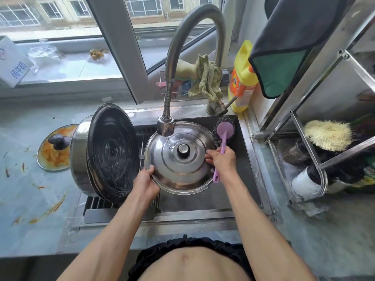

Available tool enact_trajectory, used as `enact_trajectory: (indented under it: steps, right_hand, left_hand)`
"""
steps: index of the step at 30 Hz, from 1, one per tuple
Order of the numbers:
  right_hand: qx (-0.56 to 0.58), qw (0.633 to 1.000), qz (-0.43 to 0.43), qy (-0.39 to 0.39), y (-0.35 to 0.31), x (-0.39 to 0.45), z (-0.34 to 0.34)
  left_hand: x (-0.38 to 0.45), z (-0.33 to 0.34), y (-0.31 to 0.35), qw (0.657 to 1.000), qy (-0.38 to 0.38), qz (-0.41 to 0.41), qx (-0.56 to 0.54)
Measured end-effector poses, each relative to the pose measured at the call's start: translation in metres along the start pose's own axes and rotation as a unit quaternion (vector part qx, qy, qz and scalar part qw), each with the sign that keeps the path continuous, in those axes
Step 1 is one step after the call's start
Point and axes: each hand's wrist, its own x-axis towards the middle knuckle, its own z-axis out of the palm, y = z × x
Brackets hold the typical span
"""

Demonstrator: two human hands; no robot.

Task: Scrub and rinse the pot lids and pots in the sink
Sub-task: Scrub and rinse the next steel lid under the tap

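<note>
the lid (pixel 180 159), a shiny steel dome with a round knob, sits over the sink (pixel 246 151) under the tap (pixel 166 125) so its thin stream rinses the top. my left hand (pixel 146 180) grips the lid's near rim to tilt it. my right hand (pixel 222 160), at the lid's right edge, holds a lilac-handled wire scrubber (pixel 223 130), fingers touching steel. left of the lid a pot (pixel 105 153) drains on its side, a dirty glass lid (pixel 55 148) beyond.

We see two bare forearms with no sleeves, watch or rings, ending in the left hand (pixel 146 180) and right hand (pixel 222 160). The midriff is bare. Below it sits a dark, ruffled waistband (pixel 182 245).
</note>
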Motion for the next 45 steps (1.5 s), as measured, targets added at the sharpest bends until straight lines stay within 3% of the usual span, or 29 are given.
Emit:
enact_trajectory:
  steps: [13, 22, 28, 32, 35, 40, 42, 45]
  right_hand:
    - [0.006, 1.000, 0.012, 0.021, 0.013, 0.003, -0.021]
    - [-0.024, 0.999, 0.026, -0.008, 0.018, -0.001, -0.017]
    - [-0.044, 0.998, 0.048, -0.007, 0.023, -0.003, -0.022]
    - [-0.036, 0.998, 0.053, -0.003, 0.020, -0.002, -0.026]
    - [-0.013, 0.999, 0.048, -0.006, 0.008, -0.002, -0.031]
    - [0.010, 0.998, 0.058, 0.001, -0.017, 0.007, -0.044]
    - [-0.056, 0.996, 0.065, 0.031, -0.023, 0.011, -0.050]
    - [-0.098, 0.989, 0.076, 0.086, -0.022, 0.014, -0.055]
  left_hand:
    - [0.000, 0.019, 0.005, 0.995, -0.083, 0.049, 0.017]
    - [-0.015, 0.013, -0.003, 0.993, -0.051, 0.028, 0.107]
    - [-0.025, 0.004, -0.009, 0.995, -0.029, 0.011, 0.100]
    - [-0.031, 0.014, -0.010, 0.978, -0.096, 0.071, 0.173]
    - [-0.035, 0.026, -0.013, 0.930, -0.140, 0.163, 0.298]
    - [-0.052, 0.045, -0.029, 0.791, -0.225, 0.290, 0.490]
    - [-0.055, 0.045, -0.038, 0.716, -0.263, 0.351, 0.543]
    - [-0.049, 0.036, -0.046, 0.575, -0.280, 0.461, 0.615]
